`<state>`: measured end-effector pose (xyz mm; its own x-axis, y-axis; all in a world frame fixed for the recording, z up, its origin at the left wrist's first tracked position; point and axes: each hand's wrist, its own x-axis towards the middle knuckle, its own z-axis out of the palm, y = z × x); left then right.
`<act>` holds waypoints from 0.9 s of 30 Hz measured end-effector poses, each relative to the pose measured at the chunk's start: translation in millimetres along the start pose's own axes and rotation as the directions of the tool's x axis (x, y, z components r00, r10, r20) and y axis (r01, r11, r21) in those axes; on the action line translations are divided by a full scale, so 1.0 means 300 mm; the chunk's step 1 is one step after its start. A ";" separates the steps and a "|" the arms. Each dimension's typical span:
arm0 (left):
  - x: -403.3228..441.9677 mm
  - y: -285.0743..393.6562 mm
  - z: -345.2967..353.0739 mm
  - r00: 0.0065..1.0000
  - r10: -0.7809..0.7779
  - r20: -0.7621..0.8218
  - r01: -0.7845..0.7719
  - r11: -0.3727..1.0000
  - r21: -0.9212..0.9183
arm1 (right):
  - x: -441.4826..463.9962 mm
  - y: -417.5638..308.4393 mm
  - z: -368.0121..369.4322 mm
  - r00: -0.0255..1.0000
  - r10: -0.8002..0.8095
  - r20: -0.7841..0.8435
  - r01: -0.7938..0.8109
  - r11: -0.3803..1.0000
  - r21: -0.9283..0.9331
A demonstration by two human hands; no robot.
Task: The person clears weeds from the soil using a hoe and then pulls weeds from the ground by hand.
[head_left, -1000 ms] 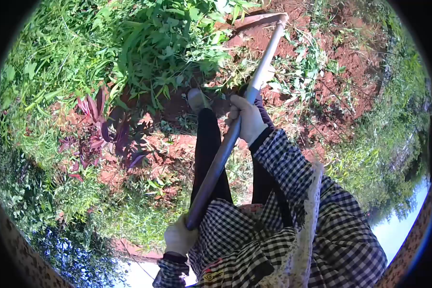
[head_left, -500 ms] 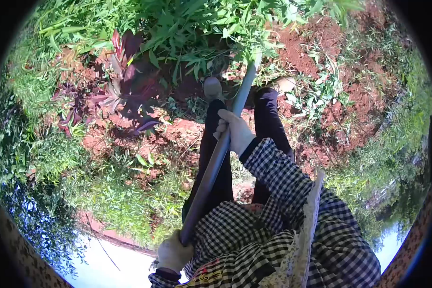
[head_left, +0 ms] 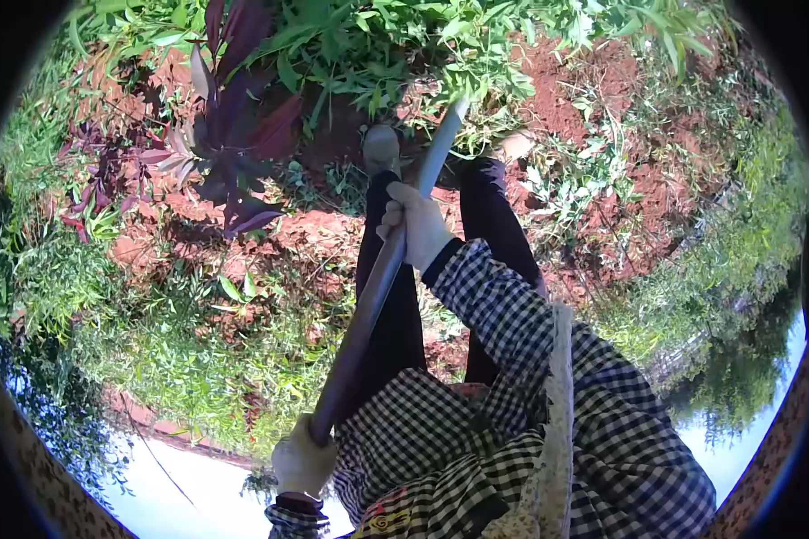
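A long, smooth tool handle (head_left: 362, 322) slants from the lower left up toward the leafy plants (head_left: 377, 54). Its far end disappears among the leaves, so whatever is fixed there is hidden. My right hand (head_left: 416, 225), pale and perhaps gloved, is wrapped round the handle's middle, in front of my legs. Down at the near end, my left hand (head_left: 304, 458) is closed round the butt of the handle, beside the checked shirt (head_left: 422, 404).
My shoes (head_left: 382, 151) stand on reddish soil (head_left: 548, 85) strewn with cut or pulled greenery (head_left: 593, 171). A plant with dark red leaves (head_left: 229, 117) rises close on the left. Low grass and weeds (head_left: 180, 368) cover the ground around my legs.
Both hands and the handle have shifted slightly left in view, still gripping it. The red-leaved plant and ground also appear farther left and higher, as the view has moved.
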<state>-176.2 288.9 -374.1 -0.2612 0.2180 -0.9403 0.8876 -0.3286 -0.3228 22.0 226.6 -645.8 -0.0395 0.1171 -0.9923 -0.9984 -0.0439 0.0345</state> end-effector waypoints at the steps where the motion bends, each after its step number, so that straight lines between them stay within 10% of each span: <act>1: -0.028 -0.020 -0.007 0.991 -0.099 0.088 0.102 0.995 -0.022 | -0.019 0.036 0.020 0.997 0.073 -0.002 -0.073 0.997 -0.004; 5: -0.047 -0.018 -0.034 0.996 -0.062 0.058 0.058 0.996 0.074 | -0.051 0.005 0.003 0.981 0.176 0.084 -0.184 0.977 0.105; 13: 0.155 0.130 -0.147 0.918 0.368 -0.151 -0.348 0.926 0.146 | -0.029 -0.253 -0.157 0.987 -0.158 0.038 0.137 0.932 0.335; 19: -0.001 -0.096 -0.041 0.986 -0.166 -0.028 0.168 0.976 0.140 | 0.028 0.095 0.102 0.994 0.074 0.084 -0.078 0.996 0.038; 27: -0.212 -0.132 0.040 0.989 -0.144 -0.044 0.143 0.989 -0.029 | -0.150 0.121 0.079 0.969 0.187 0.160 -0.184 0.982 -0.032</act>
<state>-199.2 277.0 -302.8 -0.3696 0.3029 -0.8784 0.8519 -0.2670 -0.4505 -13.4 243.3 -597.0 -0.2309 0.2641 -0.9365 -0.9724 -0.0962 0.2126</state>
